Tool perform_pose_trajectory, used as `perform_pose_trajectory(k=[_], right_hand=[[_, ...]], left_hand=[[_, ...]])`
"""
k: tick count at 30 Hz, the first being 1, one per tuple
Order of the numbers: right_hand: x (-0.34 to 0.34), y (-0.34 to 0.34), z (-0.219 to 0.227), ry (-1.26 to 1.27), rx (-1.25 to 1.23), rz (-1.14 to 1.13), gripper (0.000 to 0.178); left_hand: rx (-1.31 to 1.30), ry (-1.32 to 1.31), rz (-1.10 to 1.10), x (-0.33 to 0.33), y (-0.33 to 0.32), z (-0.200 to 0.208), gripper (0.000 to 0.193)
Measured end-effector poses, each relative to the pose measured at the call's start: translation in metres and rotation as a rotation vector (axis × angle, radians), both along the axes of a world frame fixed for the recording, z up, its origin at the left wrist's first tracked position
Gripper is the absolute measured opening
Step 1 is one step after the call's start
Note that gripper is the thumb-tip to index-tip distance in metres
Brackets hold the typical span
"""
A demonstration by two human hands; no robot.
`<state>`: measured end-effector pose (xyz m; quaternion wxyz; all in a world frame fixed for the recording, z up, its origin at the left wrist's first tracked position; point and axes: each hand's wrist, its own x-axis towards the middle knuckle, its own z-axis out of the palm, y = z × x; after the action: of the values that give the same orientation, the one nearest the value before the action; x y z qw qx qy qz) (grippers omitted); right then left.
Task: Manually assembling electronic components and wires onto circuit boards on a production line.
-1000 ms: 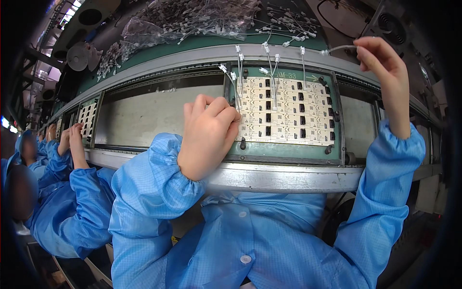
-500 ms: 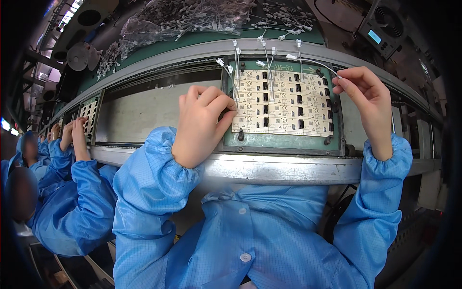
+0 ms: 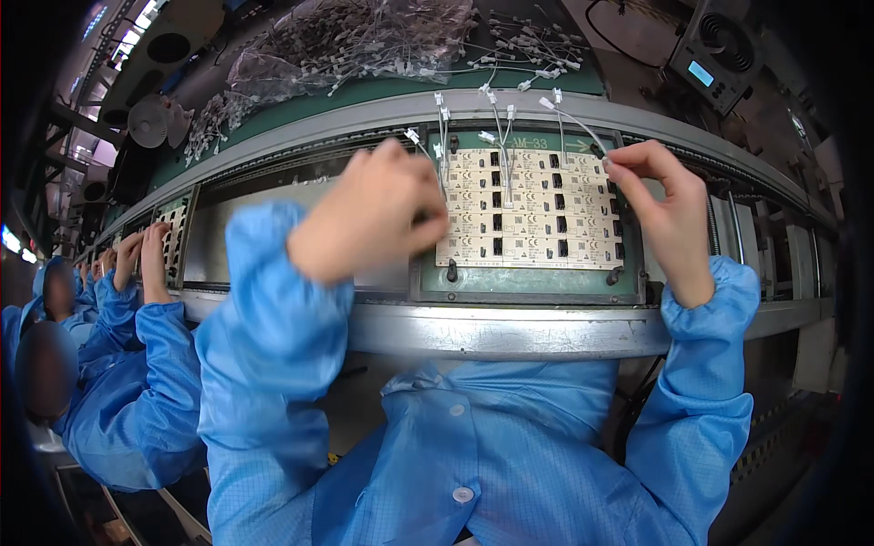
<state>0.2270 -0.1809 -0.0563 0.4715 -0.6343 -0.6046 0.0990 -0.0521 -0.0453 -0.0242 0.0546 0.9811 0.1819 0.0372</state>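
A panel of cream circuit boards (image 3: pixel 528 228) with black parts lies in a green fixture tray (image 3: pixel 510 285) in front of me. Several thin white cables (image 3: pixel 506 173) with white connectors stand along its far side. At the panel's far right corner, my right hand (image 3: pixel 669 200) pinches one end of a white cable (image 3: pixel 575 122) between thumb and forefinger. Its other end, with a connector, points away to the left. My left hand (image 3: pixel 378 214) is smeared by motion at the panel's left edge; its fingers are curled, and whether they hold anything is hidden.
A metal rail (image 3: pixel 510 332) runs along the near side. Beyond the far rail lie a heap of white cables (image 3: pixel 364 41), partly in clear plastic, and a small fan (image 3: pixel 148 120). A grey device (image 3: pixel 715 55) with a lit screen stands far right. Co-workers' hands (image 3: pixel 141 255) work at another tray left.
My right hand has moved left and slightly down with its cable, closer to the panel's far right corner. My left hand has shifted slightly left and blurred. The view has shifted slightly.
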Motion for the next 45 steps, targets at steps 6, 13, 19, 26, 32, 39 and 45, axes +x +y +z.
perform_pose_trajectory(k=[6,13,19,26,32,39,45], right_hand=[[-0.012,0.004,-0.012,-0.252,0.054,0.03,0.014],[-0.016,0.008,-0.02,-0.262,-0.026,0.046,0.008],[-0.018,0.019,-0.024,-0.346,-0.057,0.032,0.007],[-0.019,0.031,-0.021,-0.395,0.057,-0.012,0.008],[-0.017,0.032,-0.03,-0.238,-0.08,0.042,0.01],[-0.022,0.029,-0.026,-0.445,-0.028,-0.001,0.006],[-0.022,0.028,-0.024,-0.448,-0.038,0.011,0.005]], left_hand=[[0.061,-0.214,0.246,0.088,0.119,-0.004,0.026],[0.339,-0.121,0.348,0.128,0.162,-0.045,0.019],[0.071,-0.401,0.16,0.123,0.187,-0.042,0.019],[-0.78,-0.663,0.17,0.111,0.163,-0.007,0.01],[-0.762,-0.687,0.227,0.074,0.098,0.02,0.013],[-0.702,-0.699,0.18,0.028,0.09,0.008,0.021],[-0.75,-0.798,0.169,0.011,0.08,0.004,0.017]])
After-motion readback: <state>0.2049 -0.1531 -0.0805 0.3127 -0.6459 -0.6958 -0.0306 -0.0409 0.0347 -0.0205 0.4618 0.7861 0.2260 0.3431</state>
